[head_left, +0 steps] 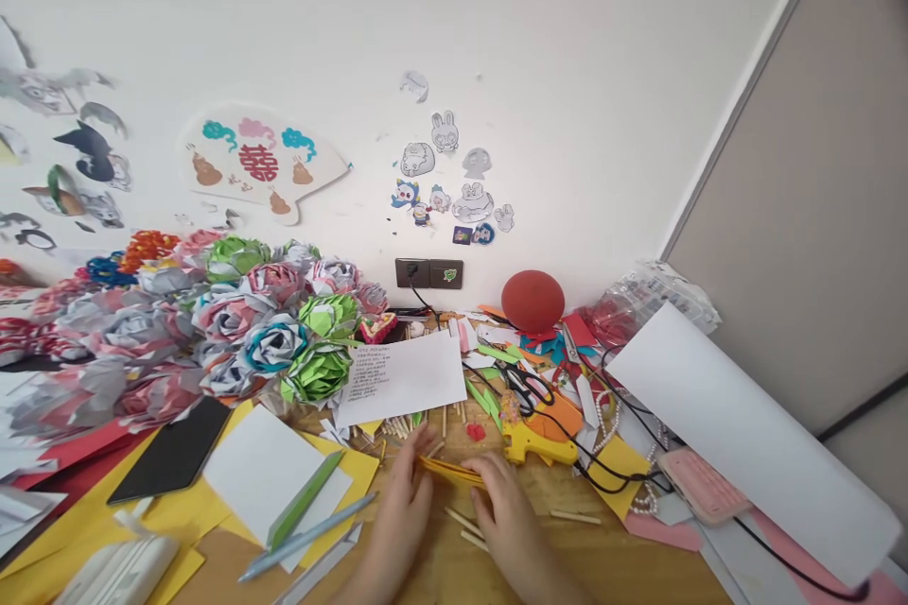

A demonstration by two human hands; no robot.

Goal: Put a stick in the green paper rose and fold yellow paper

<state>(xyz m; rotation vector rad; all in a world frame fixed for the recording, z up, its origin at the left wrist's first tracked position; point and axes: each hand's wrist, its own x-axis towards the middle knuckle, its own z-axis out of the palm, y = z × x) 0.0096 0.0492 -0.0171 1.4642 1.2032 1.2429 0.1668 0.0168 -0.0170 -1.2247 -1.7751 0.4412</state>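
At the table (624, 572), 2 hands (410, 487) (502, 496) hold yellow paper (452, 471).

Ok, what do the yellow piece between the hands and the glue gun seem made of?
Yellow piece: probably matte paper, given its thin, layered-looking edge. Glue gun: likely smooth, hard plastic, judging by its evenly coloured, moulded-looking body.

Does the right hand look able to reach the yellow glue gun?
Probably yes: the yellow glue gun lies close beyond the right hand with nothing visibly between, though that hand is holding yellow paper.
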